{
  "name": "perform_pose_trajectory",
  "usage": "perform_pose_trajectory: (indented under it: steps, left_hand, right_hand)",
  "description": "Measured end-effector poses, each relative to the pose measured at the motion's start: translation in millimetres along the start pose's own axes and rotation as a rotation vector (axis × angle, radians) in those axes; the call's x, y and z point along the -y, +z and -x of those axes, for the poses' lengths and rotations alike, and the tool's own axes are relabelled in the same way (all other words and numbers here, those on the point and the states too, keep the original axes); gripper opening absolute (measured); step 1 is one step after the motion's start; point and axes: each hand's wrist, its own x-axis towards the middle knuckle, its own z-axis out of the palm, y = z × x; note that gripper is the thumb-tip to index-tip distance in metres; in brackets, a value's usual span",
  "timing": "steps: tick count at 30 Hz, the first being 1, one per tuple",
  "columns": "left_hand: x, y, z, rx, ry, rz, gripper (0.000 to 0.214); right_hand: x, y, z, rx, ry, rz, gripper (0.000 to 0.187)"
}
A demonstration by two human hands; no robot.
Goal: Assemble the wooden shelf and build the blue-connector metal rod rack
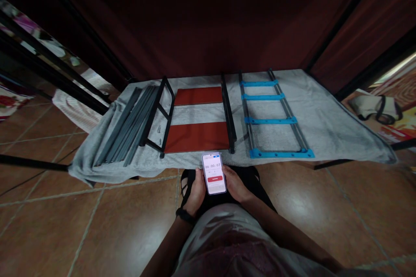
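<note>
Between my hands is a smartphone (pixel 214 175), its lit screen showing a timer at 00:00:07 and a red button. My left hand (pixel 196 190) grips its left edge and wears a dark band at the wrist. My right hand (pixel 234 183) closes on its right edge. Just beyond the phone lies a black metal frame (pixel 229 114) beside two reddish-brown panels (pixel 196 137). Left of these is a bundle of grey tubes (pixel 128 125). To the right rests a ladder-like rack part (pixel 271 120) with grey tubes and blue crosspieces.
A grey cloth (pixel 328 117) covers the low surface and hangs over its front edge. Small metal pieces (pixel 159 129) lie inside the black frame. A dark red curtain (pixel 208 21) stands behind. Black poles flank both sides, and a pale bag (pixel 373 107) sits at the right.
</note>
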Motion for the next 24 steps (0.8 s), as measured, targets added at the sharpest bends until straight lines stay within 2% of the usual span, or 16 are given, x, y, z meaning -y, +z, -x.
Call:
perform_pose_trajectory:
  steps: [6,11,15,24]
  left_hand:
    - [-17,6.8,10,-0.018,0.123,-0.378,0.056]
    - [-10,9.5,14,0.017,0.178,-0.331,0.053]
    - [-5,6.1,13,0.044,0.176,-0.310,0.051]
    - [-10,-5.0,11,0.043,0.246,-0.474,0.047]
  right_hand:
    - [1,-5,0,-0.069,0.061,-0.105,0.043]
    - [2,-6,0,-0.132,0.089,-0.120,0.037]
    - [4,-6,2,-0.086,0.140,-0.116,0.038]
    - [4,-8,6,-0.041,0.088,-0.054,0.042]
